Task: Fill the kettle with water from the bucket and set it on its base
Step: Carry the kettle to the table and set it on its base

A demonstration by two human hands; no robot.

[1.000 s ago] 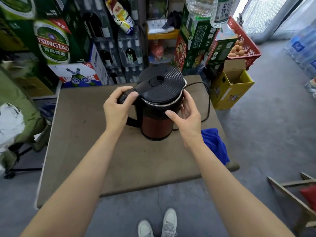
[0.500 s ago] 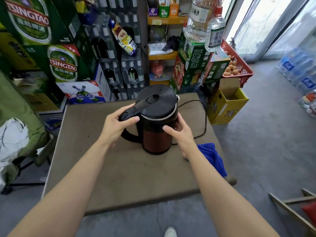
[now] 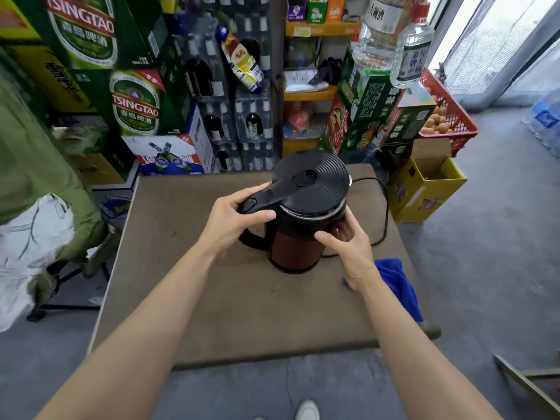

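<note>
An electric kettle (image 3: 295, 250) with a dark red body and a ribbed black lid (image 3: 321, 183) stands upright on the brown table (image 3: 230, 313), lid down. Its black cord (image 3: 383, 207) loops behind it to the right. My left hand (image 3: 235, 219) is wrapped around the top of the black handle, thumb on the front of it. My right hand (image 3: 348, 247) presses against the kettle's right side, fingers curled round the black upper band. The base under the kettle is barely visible as a dark rim. No bucket is in view.
A blue cloth (image 3: 397, 283) hangs over the table's right edge by my right wrist. Stacked beer cartons (image 3: 133, 107) and bottle packs stand behind the table. A yellow open box (image 3: 427, 183) and a red egg crate (image 3: 445, 119) sit at the right. A green-covered chair (image 3: 45, 189) stands left.
The view has tilted upward and the kettle sits lower in frame. Both hands keep the same hold on the handle and side; the kettle has not left the table.
</note>
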